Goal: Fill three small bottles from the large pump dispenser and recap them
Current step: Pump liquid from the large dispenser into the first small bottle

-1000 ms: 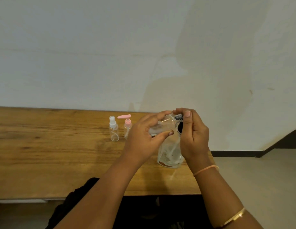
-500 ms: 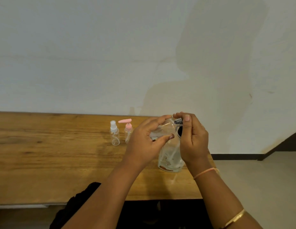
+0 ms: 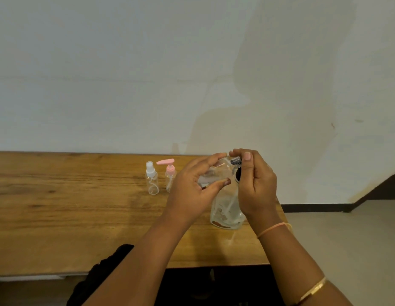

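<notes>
Dispenser (image 3: 225, 208), clear and nearly empty-looking, stands upright on the table (image 3: 59, 206) close to its right edge, with its upper part hidden behind your hands. Your left hand (image 3: 192, 191) curls round a small clear bottle (image 3: 216, 173), thumb below and fingers over the top. It holds the bottle tilted in the air above the dispenser's shoulder, neck pointing right. Your right hand (image 3: 256, 191) pinches a dark piece (image 3: 235, 161) between thumb and forefinger, right at the bottle's mouth. Whether it is a cap or part of the pump cannot be told, nor whether it touches the bottle. Your other right fingers are curled in loosely.

Two more small bottles stand upright side by side toward the back edge, left of your left hand. One is a spray bottle (image 3: 152, 180) with a white top. The other is a pump bottle (image 3: 170, 173) with a pink head, just beside your left knuckles. Both have their tops on.

A thin band (image 3: 273, 228) circles your right wrist and a gold bangle (image 3: 313, 290) sits farther up that forearm.
</notes>
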